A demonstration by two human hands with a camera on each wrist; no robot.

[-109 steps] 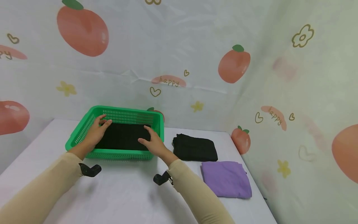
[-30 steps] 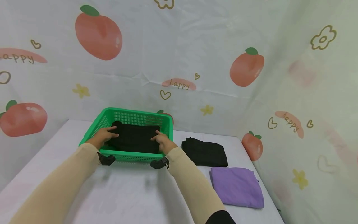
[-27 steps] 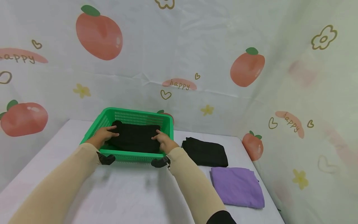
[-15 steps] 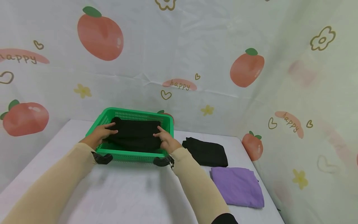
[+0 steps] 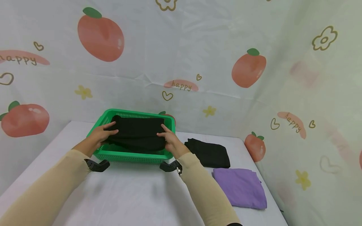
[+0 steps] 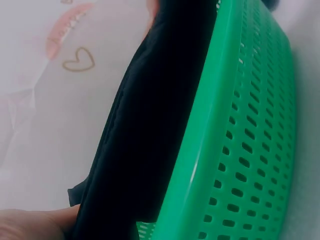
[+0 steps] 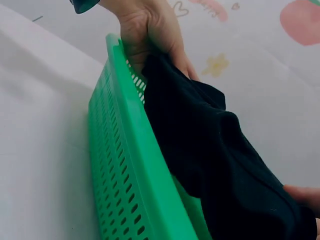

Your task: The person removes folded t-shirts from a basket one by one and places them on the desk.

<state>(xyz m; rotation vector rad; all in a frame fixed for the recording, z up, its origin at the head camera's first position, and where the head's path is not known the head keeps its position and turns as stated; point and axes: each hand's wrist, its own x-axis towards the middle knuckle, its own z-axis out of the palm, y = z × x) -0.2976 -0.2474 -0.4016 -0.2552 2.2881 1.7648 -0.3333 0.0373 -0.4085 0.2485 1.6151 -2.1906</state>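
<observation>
A folded black cloth (image 5: 138, 128) is held level over the green plastic basket (image 5: 133, 157), its lower part sagging a little. My left hand (image 5: 98, 137) grips the cloth's left end, thumb on top and the other fingers underneath. At the opposite end my right hand (image 5: 173, 143) holds the cloth the same way. In the left wrist view the cloth (image 6: 145, 110) stands above the basket rim (image 6: 195, 160). The right wrist view shows the cloth (image 7: 190, 130) drooping between both hands, partly inside the basket. Fingers beneath the cloth are mostly hidden.
To the right of the basket lies a second folded black cloth (image 5: 207, 153). Nearer the front, a folded purple cloth (image 5: 240, 188) sits by the right edge of the white table (image 5: 130, 194). A printed curtain (image 5: 181, 47) hangs behind and on the right.
Earlier both hands hovered over the black cloth lying in the basket. They have since taken hold of its ends and raised it upward. The basket and the other cloths stay put.
</observation>
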